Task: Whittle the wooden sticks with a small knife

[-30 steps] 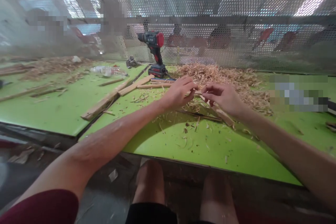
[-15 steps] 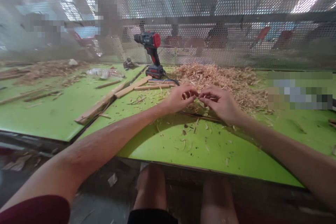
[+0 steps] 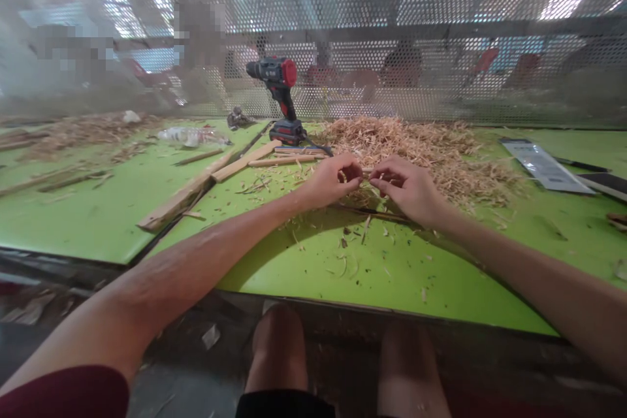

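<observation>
My left hand (image 3: 337,181) is closed in a pinch over the green table (image 3: 294,274), near the front of the pile of wood shavings (image 3: 392,140). Facing it, my right hand (image 3: 407,188) has its fingers pinched together too. A narrow gap separates the fingertips. Whatever the fingers hold is too small to make out. Below both hands a thin dark strip (image 3: 377,214) lies on the table among loose curls of shaving.
A cordless drill (image 3: 281,95) stands upright behind my left hand. Wooden strips (image 3: 181,199) and a plastic bag (image 3: 189,136) lie left. At right are a flat packet (image 3: 546,166) and a dark tool (image 3: 607,184). A perforated metal screen (image 3: 362,46) rises behind.
My hands have moved slightly apart at the fingertips. The whole view has shifted a little, and the flat packet at the right now shows clearly.
</observation>
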{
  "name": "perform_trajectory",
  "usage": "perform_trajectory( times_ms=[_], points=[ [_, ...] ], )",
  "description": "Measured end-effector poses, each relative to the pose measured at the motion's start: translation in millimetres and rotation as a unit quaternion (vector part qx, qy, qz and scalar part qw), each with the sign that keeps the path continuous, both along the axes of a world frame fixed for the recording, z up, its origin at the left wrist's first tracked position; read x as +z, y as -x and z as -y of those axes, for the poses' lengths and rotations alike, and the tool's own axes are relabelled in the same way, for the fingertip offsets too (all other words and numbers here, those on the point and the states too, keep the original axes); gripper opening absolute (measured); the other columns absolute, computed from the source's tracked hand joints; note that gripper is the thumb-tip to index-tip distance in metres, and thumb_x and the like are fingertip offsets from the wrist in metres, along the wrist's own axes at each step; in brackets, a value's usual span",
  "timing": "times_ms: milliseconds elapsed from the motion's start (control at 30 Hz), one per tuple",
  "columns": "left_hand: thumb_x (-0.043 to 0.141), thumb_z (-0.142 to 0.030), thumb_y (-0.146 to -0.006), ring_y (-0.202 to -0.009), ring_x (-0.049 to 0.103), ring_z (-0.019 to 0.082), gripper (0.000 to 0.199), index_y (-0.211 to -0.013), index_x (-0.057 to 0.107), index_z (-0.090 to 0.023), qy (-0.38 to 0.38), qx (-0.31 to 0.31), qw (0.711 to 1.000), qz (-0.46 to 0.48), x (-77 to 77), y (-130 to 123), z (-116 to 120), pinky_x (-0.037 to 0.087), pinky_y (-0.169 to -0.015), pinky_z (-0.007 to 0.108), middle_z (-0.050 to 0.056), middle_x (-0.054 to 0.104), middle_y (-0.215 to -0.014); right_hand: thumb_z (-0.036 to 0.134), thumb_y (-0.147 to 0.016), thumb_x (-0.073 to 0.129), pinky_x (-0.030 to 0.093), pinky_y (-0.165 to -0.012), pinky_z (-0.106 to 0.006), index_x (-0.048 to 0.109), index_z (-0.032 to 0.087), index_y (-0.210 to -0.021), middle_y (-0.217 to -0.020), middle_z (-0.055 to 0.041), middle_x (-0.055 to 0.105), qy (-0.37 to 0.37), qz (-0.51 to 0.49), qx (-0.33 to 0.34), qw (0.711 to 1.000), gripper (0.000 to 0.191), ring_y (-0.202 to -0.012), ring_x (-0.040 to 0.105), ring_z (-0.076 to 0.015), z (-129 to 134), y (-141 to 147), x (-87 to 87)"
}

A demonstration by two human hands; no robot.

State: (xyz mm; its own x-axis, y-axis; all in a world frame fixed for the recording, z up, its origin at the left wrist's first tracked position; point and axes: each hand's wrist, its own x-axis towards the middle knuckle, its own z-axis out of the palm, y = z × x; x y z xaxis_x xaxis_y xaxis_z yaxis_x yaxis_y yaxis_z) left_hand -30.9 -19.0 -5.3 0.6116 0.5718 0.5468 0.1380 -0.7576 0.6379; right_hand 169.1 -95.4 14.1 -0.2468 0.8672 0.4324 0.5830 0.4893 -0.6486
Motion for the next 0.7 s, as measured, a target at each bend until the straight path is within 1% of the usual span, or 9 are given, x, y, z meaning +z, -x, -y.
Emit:
perform_trajectory(
  times_ms=[133, 267, 467, 533, 700],
  points=[
    [0.062, -0.017, -0.083, -0.066, 0.057, 0.011, 0.003, -0.081, 0.062, -0.015, 0.006, 0.019, 1.000, 0.004, -0.4, -1.3, 1.4, 0.048, -0.062, 0.026, 0.003, 0.066, -0.076, 0.028, -0.094, 0.066, 0.054, -0.071, -0.035, 0.069, 0.015, -0.095, -0.100, -0.0101, 0.067, 0.010, 0.014, -0.011, 1.000, 0.013, -0.081, 0.060, -0.0165, 0.5, -0.5, -1.6],
    [0.062, -0.017, -0.082, -0.066, 0.056, 0.011, 0.003, -0.080, 0.061, -0.016, -0.005, 0.037, 0.999, 0.002, 0.0, -1.7, 3.4, 0.047, -0.062, 0.025, 0.003, 0.065, -0.076, 0.033, -0.094, 0.066, 0.054, -0.067, -0.033, 0.069, 0.017, -0.097, -0.101, -0.0098, 0.067, 0.039, 0.000, 0.003, 0.999, 0.017, -0.077, 0.060, -0.0153, 1.3, -0.4, -1.9],
    [0.062, -0.016, -0.081, -0.065, 0.054, 0.011, 0.004, -0.077, 0.060, -0.017, -0.036, 0.050, 0.998, 0.001, 0.1, -1.3, 4.1, 0.045, -0.060, 0.025, 0.002, 0.064, -0.076, 0.045, -0.092, 0.067, 0.051, -0.068, -0.036, 0.072, 0.016, -0.094, -0.097, -0.0101, 0.067, 0.011, 0.000, 0.012, 1.000, 0.029, -0.077, 0.058, -0.0172, 2.0, 1.4, -1.2],
    [0.063, -0.015, -0.081, -0.064, 0.053, 0.010, 0.005, -0.077, 0.060, -0.017, -0.045, 0.050, 0.998, -0.001, -0.9, -1.9, 3.5, 0.044, -0.060, 0.025, 0.002, 0.063, -0.075, 0.044, -0.092, 0.067, 0.050, -0.068, -0.036, 0.072, 0.016, -0.093, -0.094, -0.0095, 0.067, 0.005, 0.003, 0.013, 1.000, 0.028, -0.076, 0.058, -0.0177, 2.0, 1.9, -0.7],
    [0.065, -0.013, -0.080, -0.065, 0.053, 0.011, 0.009, -0.074, 0.059, -0.017, -0.075, 0.052, 0.996, 0.004, -4.6, -5.1, 1.5, 0.045, -0.061, 0.025, 0.003, 0.063, -0.075, 0.036, -0.090, 0.070, 0.047, -0.069, -0.035, 0.073, 0.017, -0.091, -0.091, -0.0080, 0.069, -0.021, 0.021, 0.016, 0.999, 0.019, -0.078, 0.058, -0.0184, 1.1, 1.9, -0.8]
  ],
)
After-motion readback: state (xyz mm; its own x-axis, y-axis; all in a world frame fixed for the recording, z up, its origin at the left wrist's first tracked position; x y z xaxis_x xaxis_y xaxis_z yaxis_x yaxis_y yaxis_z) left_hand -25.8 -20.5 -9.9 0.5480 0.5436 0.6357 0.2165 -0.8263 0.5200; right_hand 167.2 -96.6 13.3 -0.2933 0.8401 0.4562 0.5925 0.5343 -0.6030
